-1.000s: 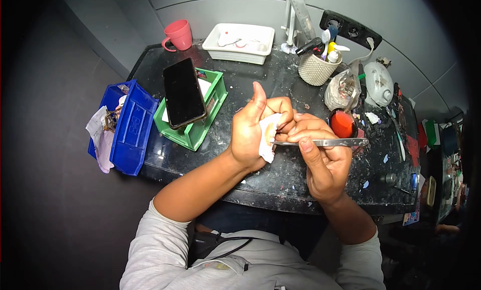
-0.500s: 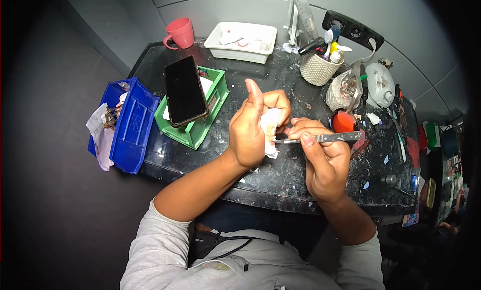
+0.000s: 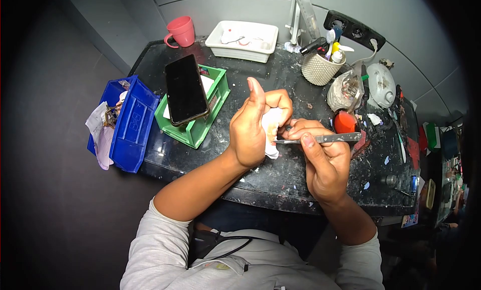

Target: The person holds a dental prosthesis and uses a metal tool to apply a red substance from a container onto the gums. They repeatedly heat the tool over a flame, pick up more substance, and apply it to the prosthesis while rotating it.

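Observation:
My left hand is wrapped round a white plaster dental cast, thumb pointing up. A tan and pinkish area shows along the cast's right side; the fingers hide its far part. In my right hand is a scalpel with a flat grey handle, gripped between thumb and fingers. Its thin blade points left and reaches the edge of the cast; whether it touches cannot be made out. Both hands are above the front of the black table.
A phone lies on a green bin, beside a blue bin. Behind stand a pink mug and a white tray. To the right are a tool cup, a red container and scattered scraps on the black table.
Almost nothing differs. The view has shifted very slightly, and both hands keep the same hold on the cast and the scalpel.

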A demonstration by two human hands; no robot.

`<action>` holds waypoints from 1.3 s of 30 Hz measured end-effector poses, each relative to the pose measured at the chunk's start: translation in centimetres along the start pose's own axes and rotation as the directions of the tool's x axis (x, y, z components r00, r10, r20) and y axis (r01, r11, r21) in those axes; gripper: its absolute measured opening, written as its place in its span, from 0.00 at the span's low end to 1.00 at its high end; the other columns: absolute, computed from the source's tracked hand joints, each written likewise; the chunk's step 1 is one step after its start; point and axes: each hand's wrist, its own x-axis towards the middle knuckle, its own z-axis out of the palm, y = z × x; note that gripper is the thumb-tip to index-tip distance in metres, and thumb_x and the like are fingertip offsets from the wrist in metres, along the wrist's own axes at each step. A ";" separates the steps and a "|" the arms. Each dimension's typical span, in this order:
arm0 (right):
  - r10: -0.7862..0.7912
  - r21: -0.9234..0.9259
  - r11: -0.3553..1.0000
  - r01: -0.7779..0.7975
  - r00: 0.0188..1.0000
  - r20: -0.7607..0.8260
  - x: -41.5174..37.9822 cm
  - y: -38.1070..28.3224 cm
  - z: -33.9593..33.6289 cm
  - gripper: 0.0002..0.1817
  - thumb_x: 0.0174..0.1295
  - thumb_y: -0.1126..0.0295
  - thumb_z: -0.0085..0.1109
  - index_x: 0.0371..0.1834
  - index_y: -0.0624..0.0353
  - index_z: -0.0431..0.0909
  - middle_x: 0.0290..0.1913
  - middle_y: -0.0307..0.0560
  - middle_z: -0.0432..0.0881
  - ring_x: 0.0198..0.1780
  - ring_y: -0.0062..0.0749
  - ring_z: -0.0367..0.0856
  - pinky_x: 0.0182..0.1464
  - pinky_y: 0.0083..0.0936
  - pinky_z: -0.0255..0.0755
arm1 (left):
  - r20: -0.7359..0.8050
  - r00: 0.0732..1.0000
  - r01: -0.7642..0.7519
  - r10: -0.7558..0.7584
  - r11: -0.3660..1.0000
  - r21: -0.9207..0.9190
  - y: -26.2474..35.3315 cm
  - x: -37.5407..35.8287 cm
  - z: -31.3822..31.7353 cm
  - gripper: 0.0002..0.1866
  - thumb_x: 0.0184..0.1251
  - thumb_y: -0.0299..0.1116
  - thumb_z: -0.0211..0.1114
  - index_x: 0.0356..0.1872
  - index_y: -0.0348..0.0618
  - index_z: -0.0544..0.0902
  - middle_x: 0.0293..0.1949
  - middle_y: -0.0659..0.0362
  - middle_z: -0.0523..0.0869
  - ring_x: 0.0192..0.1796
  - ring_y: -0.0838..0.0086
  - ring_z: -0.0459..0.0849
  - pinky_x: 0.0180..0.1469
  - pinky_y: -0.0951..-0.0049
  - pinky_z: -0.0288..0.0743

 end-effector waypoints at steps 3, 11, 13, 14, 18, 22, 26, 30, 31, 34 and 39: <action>-0.012 -0.021 1.000 0.012 1.000 0.009 0.0 -0.2 0.1 0.08 0.74 0.81 0.55 0.46 0.72 0.84 0.49 0.56 0.85 0.59 0.38 0.80 0.67 0.34 0.69 | -0.015 0.998 0.057 -0.059 0.994 -0.088 0.2 -0.1 0.2 0.42 0.83 0.67 0.22 0.22 0.43 0.68 0.20 0.64 0.64 0.23 0.79 0.57 0.28 0.76 0.51; -0.039 -0.073 0.997 0.041 0.999 0.023 0.0 -0.3 0.2 0.07 0.74 0.81 0.57 0.47 0.72 0.84 0.51 0.57 0.85 0.55 0.35 0.83 0.62 0.29 0.74 | 0.020 0.987 0.160 -0.161 0.951 -0.264 0.1 0.0 0.2 0.41 0.83 0.67 0.24 0.22 0.43 0.69 0.21 0.62 0.66 0.25 0.78 0.59 0.28 0.76 0.53; -0.052 -0.097 0.994 0.055 0.998 0.032 0.1 -0.3 0.2 0.07 0.74 0.81 0.57 0.47 0.73 0.84 0.51 0.57 0.84 0.54 0.34 0.83 0.61 0.28 0.75 | 0.034 0.983 0.180 -0.178 0.942 -0.284 -0.2 0.0 0.0 0.41 0.83 0.67 0.25 0.22 0.43 0.69 0.21 0.62 0.67 0.25 0.78 0.59 0.28 0.76 0.54; -0.055 -0.097 0.994 0.058 0.998 0.032 0.0 -0.2 0.2 0.07 0.74 0.81 0.57 0.47 0.73 0.84 0.51 0.57 0.84 0.55 0.34 0.83 0.61 0.29 0.75 | 0.047 0.980 0.199 -0.194 0.932 -0.303 -0.2 -0.1 -0.1 0.41 0.83 0.67 0.25 0.23 0.43 0.69 0.21 0.61 0.67 0.25 0.78 0.60 0.28 0.76 0.54; -0.078 -0.112 0.990 0.084 0.995 0.058 0.0 0.0 0.1 0.07 0.74 0.81 0.57 0.47 0.73 0.84 0.51 0.57 0.84 0.55 0.35 0.83 0.62 0.29 0.75 | 0.060 0.969 0.244 -0.238 0.906 -0.344 -0.2 0.0 -0.3 0.41 0.82 0.68 0.26 0.23 0.43 0.69 0.21 0.62 0.67 0.25 0.78 0.60 0.28 0.76 0.55; -0.088 -0.110 0.990 0.093 0.995 0.043 0.1 -0.2 0.3 0.07 0.74 0.81 0.56 0.48 0.73 0.83 0.51 0.57 0.85 0.55 0.35 0.83 0.62 0.29 0.75 | 0.045 0.968 0.247 -0.245 0.915 -0.318 0.0 -0.1 -0.2 0.41 0.82 0.68 0.26 0.23 0.43 0.69 0.21 0.62 0.67 0.25 0.78 0.61 0.28 0.76 0.55; -0.058 -0.082 0.995 0.060 0.998 0.033 0.2 -0.5 0.3 0.08 0.75 0.81 0.54 0.48 0.73 0.83 0.51 0.58 0.84 0.56 0.35 0.83 0.63 0.29 0.75 | 0.022 0.975 0.217 -0.220 0.938 -0.269 -0.2 -0.1 -0.3 0.41 0.82 0.68 0.25 0.23 0.43 0.68 0.21 0.62 0.67 0.25 0.77 0.60 0.29 0.76 0.55; -0.044 -0.125 0.991 0.048 0.998 0.036 0.2 -0.6 0.2 0.08 0.75 0.81 0.54 0.48 0.74 0.83 0.52 0.58 0.84 0.55 0.35 0.84 0.63 0.29 0.75 | 0.017 0.974 0.223 -0.227 0.938 -0.267 -0.3 -0.1 -0.2 0.41 0.83 0.67 0.25 0.23 0.43 0.68 0.21 0.62 0.67 0.25 0.77 0.60 0.29 0.76 0.55; -0.043 -0.125 0.991 0.048 0.998 0.037 0.1 -0.6 0.2 0.08 0.75 0.81 0.54 0.48 0.74 0.83 0.52 0.58 0.84 0.55 0.35 0.84 0.63 0.29 0.75 | 0.014 0.975 0.217 -0.221 0.940 -0.265 -0.5 0.0 -0.3 0.41 0.83 0.67 0.25 0.23 0.43 0.68 0.21 0.62 0.67 0.25 0.77 0.60 0.29 0.76 0.55; -0.040 -0.135 0.990 0.045 0.998 0.038 0.1 -0.6 0.2 0.08 0.75 0.81 0.54 0.48 0.74 0.83 0.51 0.58 0.84 0.55 0.35 0.84 0.63 0.29 0.75 | 0.007 0.975 0.217 -0.224 0.939 -0.268 -0.5 -0.1 -0.2 0.41 0.83 0.68 0.26 0.23 0.43 0.68 0.21 0.62 0.67 0.25 0.77 0.60 0.29 0.76 0.55; -0.037 -0.131 0.990 0.043 0.998 0.048 0.0 -0.4 0.1 0.08 0.75 0.81 0.55 0.48 0.73 0.83 0.51 0.57 0.84 0.55 0.34 0.83 0.63 0.28 0.75 | -0.004 0.971 0.230 -0.241 0.932 -0.279 -0.3 -0.1 -0.2 0.41 0.82 0.68 0.26 0.23 0.43 0.69 0.21 0.62 0.67 0.25 0.77 0.61 0.29 0.76 0.56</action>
